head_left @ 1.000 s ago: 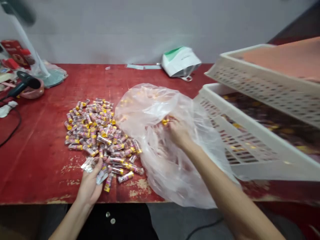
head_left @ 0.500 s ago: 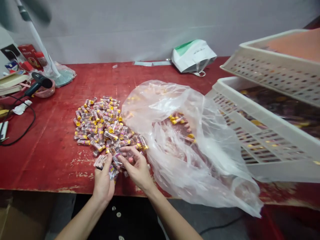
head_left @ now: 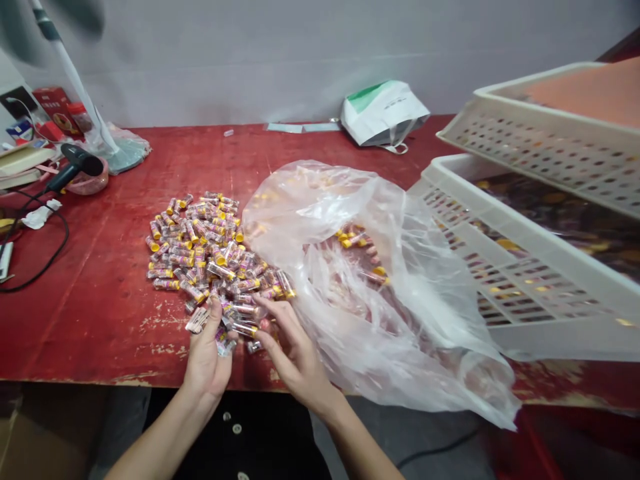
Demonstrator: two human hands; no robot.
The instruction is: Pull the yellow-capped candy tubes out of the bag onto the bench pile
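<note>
Far left, a white pole is standing on a grey-green base, a red box is sitting behind it, and a black handheld device is resting over a pink bowl. A black cable is curving down the red tabletop just beside a crumpled white tissue. Next along, the loose pile of small clear tubes with yellow caps is lying on the tabletop, spreading toward me, tubes pointing every which way. My left hand is closing around some printed flat pieces, thumb pressing on top, at the near edge of the pile. My right hand is curving in from the other side, thumb and fingers bent at the yellow-capped end of a near tube; can't tell whether they're pinching it or just touching. Right of that, a big translucent plastic bag is lying slumped, touching the pile's right side, and more yellow-capped tubes are showing at its opening. Behind it, a white-and-green bag is leaning near the wall. Far right, a white lower crate is holding blurry tube-like contents, and an upper crate is resting tilted on it, an orange sheet lying inside.
</note>
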